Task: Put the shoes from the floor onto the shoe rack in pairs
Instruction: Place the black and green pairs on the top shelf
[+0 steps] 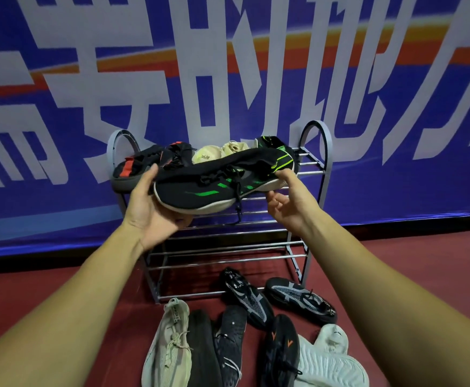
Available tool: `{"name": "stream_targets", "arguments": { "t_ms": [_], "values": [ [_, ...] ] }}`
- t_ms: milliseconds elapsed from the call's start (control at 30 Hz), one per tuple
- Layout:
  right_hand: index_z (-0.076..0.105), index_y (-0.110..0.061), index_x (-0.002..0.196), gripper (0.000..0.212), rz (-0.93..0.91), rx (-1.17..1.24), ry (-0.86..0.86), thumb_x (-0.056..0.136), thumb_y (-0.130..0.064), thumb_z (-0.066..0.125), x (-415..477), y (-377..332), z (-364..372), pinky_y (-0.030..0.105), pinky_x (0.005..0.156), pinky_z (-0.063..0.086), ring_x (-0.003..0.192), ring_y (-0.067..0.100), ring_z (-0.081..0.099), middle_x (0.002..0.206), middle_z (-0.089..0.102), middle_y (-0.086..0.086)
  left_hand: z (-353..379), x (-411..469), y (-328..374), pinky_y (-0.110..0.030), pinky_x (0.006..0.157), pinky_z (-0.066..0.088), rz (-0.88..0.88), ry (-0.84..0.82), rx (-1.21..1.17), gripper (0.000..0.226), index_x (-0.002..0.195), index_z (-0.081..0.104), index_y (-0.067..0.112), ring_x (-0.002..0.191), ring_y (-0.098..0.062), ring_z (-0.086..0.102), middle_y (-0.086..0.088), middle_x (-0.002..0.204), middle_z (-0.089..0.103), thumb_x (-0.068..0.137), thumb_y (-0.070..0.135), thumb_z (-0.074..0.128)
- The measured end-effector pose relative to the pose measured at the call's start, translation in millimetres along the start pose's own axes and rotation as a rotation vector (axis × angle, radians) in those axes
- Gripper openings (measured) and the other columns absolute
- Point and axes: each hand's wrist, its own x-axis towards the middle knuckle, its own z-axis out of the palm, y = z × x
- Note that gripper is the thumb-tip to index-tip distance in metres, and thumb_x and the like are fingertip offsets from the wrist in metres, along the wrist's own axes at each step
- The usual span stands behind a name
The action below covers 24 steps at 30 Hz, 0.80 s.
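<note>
I hold a black sneaker with green stripes and a white sole (214, 188) sideways in front of the top shelf of the grey metal shoe rack (316, 174). My left hand (152, 210) grips its toe end from below. My right hand (289, 202) pinches its heel end. On the top shelf behind it lie a black and red shoe (141, 163), cream shoes (219, 153) and another black and green shoe (270, 142). Several shoes lie on the floor: a beige sneaker (169, 344), black shoes (228, 344), two black and grey mesh shoes (300, 300) and a white shoe (328, 361).
The rack stands against a blue banner wall (60, 107) with large white characters. Its lower shelves (222, 258) hold nothing. The floor (60, 289) is dark red, bare to the left and right of the shoe pile.
</note>
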Motion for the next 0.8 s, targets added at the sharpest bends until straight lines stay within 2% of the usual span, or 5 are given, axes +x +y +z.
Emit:
{"name": "stream_targets", "arguments": {
  "t_ms": [233, 367, 533, 667, 800],
  "values": [
    [0.058, -0.013, 0.106, 0.029, 0.002, 0.035, 0.038, 0.088, -0.034, 0.065, 0, 3, -4, 0.02, 0.057, 0.043, 0.062, 0.014, 0.061, 0.097, 0.07, 0.013, 20, 17, -15, -0.031, 0.076, 0.042, 0.084, 0.073, -0.009, 0.057, 0.124, 0.06, 0.02, 0.11, -0.023, 0.056, -0.005, 0.123, 0.065, 0.081, 0.058, 0.063],
    [0.058, -0.016, 0.095, 0.02, 0.014, -0.082, 0.039, 0.084, -0.03, 0.067, 1, 8, -7, 0.021, 0.054, 0.034, 0.058, 0.013, 0.051, 0.087, 0.059, 0.008, 29, 27, -23, -0.031, 0.069, 0.047, 0.04, 0.036, 0.045, 0.074, 0.139, 0.038, 0.03, 0.097, -0.022, 0.067, -0.013, 0.127, 0.065, 0.076, 0.041, 0.077],
    [0.056, -0.014, 0.094, 0.018, 0.056, -0.154, -0.051, 0.083, -0.023, 0.066, -1, 13, -7, 0.019, 0.052, 0.029, 0.056, 0.012, 0.048, 0.094, 0.053, 0.006, 41, 45, -28, -0.028, 0.06, 0.044, 0.147, 0.216, 0.125, 0.085, 0.149, 0.018, 0.042, 0.092, -0.018, 0.062, -0.003, 0.108, 0.07, 0.086, 0.022, 0.072],
    [0.052, -0.019, 0.123, 0.041, 0.013, -0.265, -0.125, 0.085, -0.025, 0.065, -4, 12, -7, 0.022, 0.054, 0.031, 0.055, 0.014, 0.054, 0.098, 0.059, 0.008, 51, 52, -31, -0.025, 0.062, 0.038, 0.21, 0.262, 0.159, 0.039, 0.128, 0.051, 0.026, 0.069, -0.005, 0.07, 0.009, 0.086, 0.074, 0.093, 0.019, 0.065],
    [0.045, -0.03, 0.128, 0.049, -0.078, -0.231, -0.143, 0.086, -0.025, 0.069, -4, 8, -12, 0.02, 0.048, 0.032, 0.057, 0.015, 0.058, 0.102, 0.064, 0.009, 64, 55, -37, -0.026, 0.067, 0.041, 0.221, 0.207, 0.219, 0.022, 0.116, 0.059, 0.025, 0.096, -0.014, 0.064, 0.004, 0.098, 0.071, 0.095, 0.019, 0.06]
  ]
}}
